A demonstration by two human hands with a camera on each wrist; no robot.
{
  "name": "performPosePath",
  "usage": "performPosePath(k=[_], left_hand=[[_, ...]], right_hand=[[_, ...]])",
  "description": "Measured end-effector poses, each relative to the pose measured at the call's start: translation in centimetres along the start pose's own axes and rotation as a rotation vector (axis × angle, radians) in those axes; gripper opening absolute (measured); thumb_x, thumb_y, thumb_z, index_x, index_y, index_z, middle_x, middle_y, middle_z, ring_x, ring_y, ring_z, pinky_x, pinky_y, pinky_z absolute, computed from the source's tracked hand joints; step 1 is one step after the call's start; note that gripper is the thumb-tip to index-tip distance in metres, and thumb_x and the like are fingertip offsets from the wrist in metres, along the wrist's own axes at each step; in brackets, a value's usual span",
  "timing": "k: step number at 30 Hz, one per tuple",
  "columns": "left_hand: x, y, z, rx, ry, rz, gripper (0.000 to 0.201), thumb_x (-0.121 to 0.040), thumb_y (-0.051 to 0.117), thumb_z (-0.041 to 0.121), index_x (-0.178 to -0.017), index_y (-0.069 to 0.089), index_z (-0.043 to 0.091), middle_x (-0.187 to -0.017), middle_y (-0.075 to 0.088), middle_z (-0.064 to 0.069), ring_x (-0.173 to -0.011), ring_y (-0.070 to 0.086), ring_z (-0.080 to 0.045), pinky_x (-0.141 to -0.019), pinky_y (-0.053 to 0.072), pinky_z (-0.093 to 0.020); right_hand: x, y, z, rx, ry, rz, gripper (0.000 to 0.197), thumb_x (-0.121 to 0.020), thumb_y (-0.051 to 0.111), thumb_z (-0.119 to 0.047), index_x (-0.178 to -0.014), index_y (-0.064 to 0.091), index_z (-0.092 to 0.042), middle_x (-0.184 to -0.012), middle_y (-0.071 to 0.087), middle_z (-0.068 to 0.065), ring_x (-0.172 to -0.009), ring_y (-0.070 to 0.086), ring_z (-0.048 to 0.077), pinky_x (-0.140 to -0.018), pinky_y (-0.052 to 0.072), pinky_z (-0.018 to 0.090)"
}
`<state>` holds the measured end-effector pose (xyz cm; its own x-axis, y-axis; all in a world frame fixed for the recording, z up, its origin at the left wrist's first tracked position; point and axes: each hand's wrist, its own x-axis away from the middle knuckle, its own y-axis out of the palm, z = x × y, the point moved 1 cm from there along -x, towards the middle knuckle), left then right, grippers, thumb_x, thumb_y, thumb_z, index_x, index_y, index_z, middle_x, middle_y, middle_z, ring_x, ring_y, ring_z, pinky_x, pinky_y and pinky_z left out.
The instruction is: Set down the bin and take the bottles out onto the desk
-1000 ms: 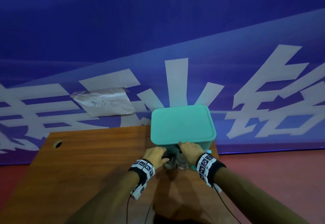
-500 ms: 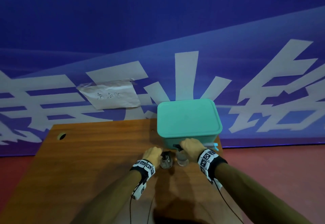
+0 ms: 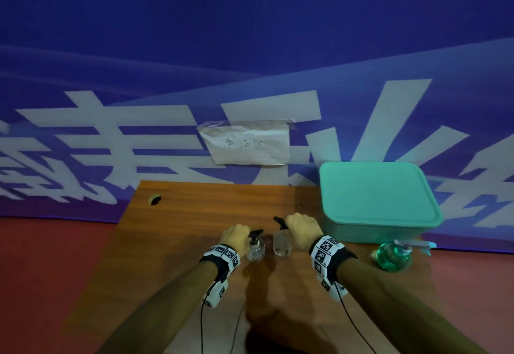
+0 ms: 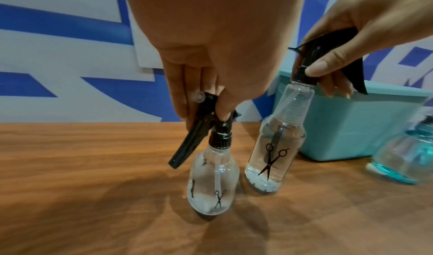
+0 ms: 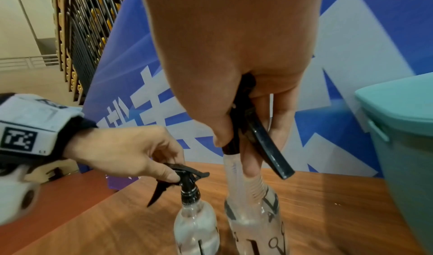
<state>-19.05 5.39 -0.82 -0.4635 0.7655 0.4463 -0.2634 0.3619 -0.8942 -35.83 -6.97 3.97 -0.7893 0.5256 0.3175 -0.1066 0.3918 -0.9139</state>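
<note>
The left hand [image 4: 211,36] comes down from above and pinches the black spray head of the small bottle [image 4: 213,181], thumb on one side, fingers behind, trigger jutting out past the fingers. That bottle is clear, rounded, with a scissors print low on its front, and it stands on the table [image 4: 82,166] directly under the grip. Just beside it, on the thumb side, the right hand [image 4: 365,27] also reaches down, wrist high, fingers and thumb curled round the black head and neck of the tall bottle [image 4: 276,147], whose trigger points away past the fingers. This one is clear too, ribbed below the neck, with a larger scissors print and some liquid at the bottom. Its base seems to sit on the table, though the wrist views are too skewed to be sure. The two bottles stand close, barely apart. Further out beyond the right hand sits a teal box [image 3: 375,195] with its lid on, and nearer the person a green bottle [image 3: 392,256].
</note>
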Motion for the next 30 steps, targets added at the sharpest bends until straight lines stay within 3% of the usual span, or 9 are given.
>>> performPosePath(k=[5, 13, 22, 30], left_hand=[[-1.8, -2.7, -6.5, 0.001, -0.047, 0.003, 0.016, -0.09, 0.069, 0.024, -0.103, 0.065, 0.016, -0.096, 0.071, -0.006, -0.087, 0.067, -0.025, -0.075, 0.056, -0.035], [-6.3, -5.5, -13.4, -0.044, -0.029, 0.033, 0.017, -0.091, 0.068, 0.02, -0.106, 0.065, 0.012, -0.099, 0.07, -0.008, -0.09, 0.066, -0.028, -0.069, 0.048, -0.033], [-11.2, -7.1, -15.5, -0.028, 0.026, 0.037, 0.02, -0.088, 0.07, 0.02, -0.106, 0.064, 0.012, -0.102, 0.069, -0.008, -0.095, 0.065, -0.029, -0.072, 0.046, -0.034], [-15.3, -8.0, -14.7, -0.063, 0.111, 0.046, 0.025, -0.089, 0.067, 0.016, -0.112, 0.063, 0.009, -0.109, 0.069, -0.012, -0.104, 0.066, -0.033, -0.083, 0.051, -0.038]], right_hand=[[-5.1, 0.4, -4.1, 0.004, 0.07, 0.038, 0.018, -0.096, 0.056, -0.029, -0.107, 0.061, -0.015, -0.105, 0.068, 0.006, -0.096, 0.067, 0.029, -0.076, 0.049, 0.034], [-11.3, 0.7, -6.9, -0.005, 0.127, 0.107, 0.024, -0.095, 0.059, -0.02, -0.118, 0.051, -0.018, -0.102, 0.069, 0.005, -0.09, 0.069, 0.028, -0.069, 0.05, 0.035], [-17.2, -0.6, -7.8, -0.037, 0.205, 0.138, 0.019, -0.096, 0.057, -0.022, -0.113, 0.049, -0.017, -0.096, 0.069, 0.007, -0.089, 0.069, 0.031, -0.064, 0.047, 0.034], [-22.9, -2.8, -6.7, -0.05, 0.256, 0.102, 0.026, -0.098, 0.055, -0.028, -0.119, 0.056, -0.011, -0.109, 0.067, 0.015, -0.098, 0.065, 0.034, -0.075, 0.049, 0.036]])
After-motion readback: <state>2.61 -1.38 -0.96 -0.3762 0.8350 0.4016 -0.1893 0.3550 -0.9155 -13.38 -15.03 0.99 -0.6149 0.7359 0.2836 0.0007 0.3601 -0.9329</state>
